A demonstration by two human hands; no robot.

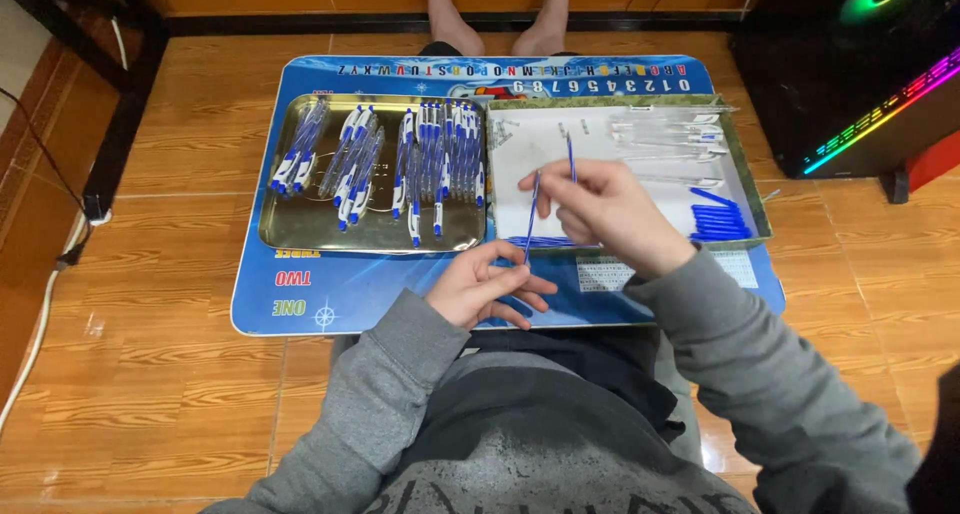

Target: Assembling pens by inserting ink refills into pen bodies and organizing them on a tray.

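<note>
The left hand [487,286] pinches the lower end of a thin blue pen refill [531,217], which stands almost upright between fingers and thumb, just above the near edge of the counter [330,294], a low blue board printed with letters and numbers. The right hand [600,212] is curled closed around a second slim blue refill [571,157], whose tip pokes up past the fingers; it hovers over the near side of the white-lined tray [560,139]. Just below that hand a small heap of blue refills [545,242] lies in the tray, and at the tray's right side sits a stack of blue pen caps [718,220], or so they appear at this size. Along the far side of that tray lie clear pen barrels [668,134]. Beside it to the left, touching it, a shiny metal tray [300,229] holds rows of finished blue-and-white pens [420,159]. The board rests on an orange wood-pattern floor [150,354], with a dark computer case [850,74] glowing in colours at the far right.
</note>
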